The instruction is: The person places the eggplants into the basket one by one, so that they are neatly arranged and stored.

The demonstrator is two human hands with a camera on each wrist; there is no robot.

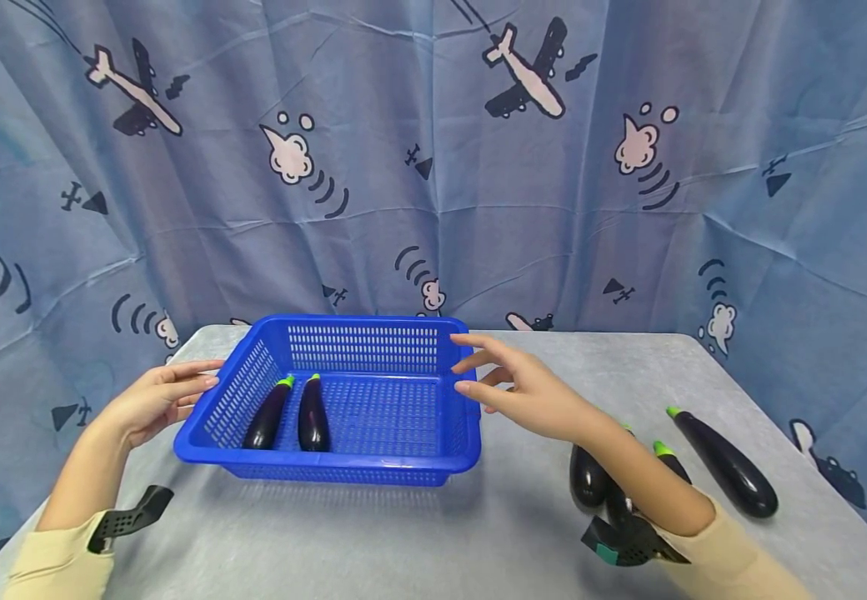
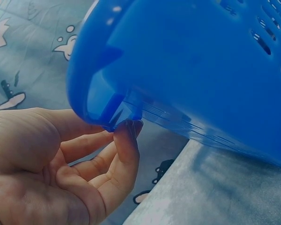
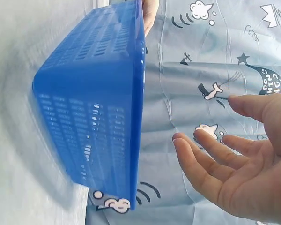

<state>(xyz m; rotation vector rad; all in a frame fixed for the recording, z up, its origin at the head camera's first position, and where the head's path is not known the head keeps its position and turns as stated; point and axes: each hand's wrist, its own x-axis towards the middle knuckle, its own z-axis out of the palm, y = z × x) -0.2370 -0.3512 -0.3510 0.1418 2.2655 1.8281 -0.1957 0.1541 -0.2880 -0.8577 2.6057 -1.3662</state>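
Note:
A blue plastic basket (image 1: pixel 373 461) with slotted sides stands over the table, its far wall toward the curtain. Inside its left part lie two dark eggplants, one (image 1: pixel 268 415) slanted and one (image 1: pixel 314 417) nearly straight, green stem ends away from me. At the left rim is my left hand (image 1: pixel 154 402), fingers relaxed and slightly bent; in the left wrist view its fingertips (image 2: pixel 135 129) meet the underside of the rim. My right hand (image 1: pixel 525 387) overlaps the right rim in the head view. The right wrist view shows it apart from the basket, fingers spread and holding nothing.
On the right, several eggplants lie on the grey table (image 1: pixel 508 533), partly hidden by my right forearm. One long eggplant (image 1: pixel 729 467) lies farther right, near the table edge. A blue curtain (image 1: pixel 373 167) with airplane prints hangs behind and beside the table.

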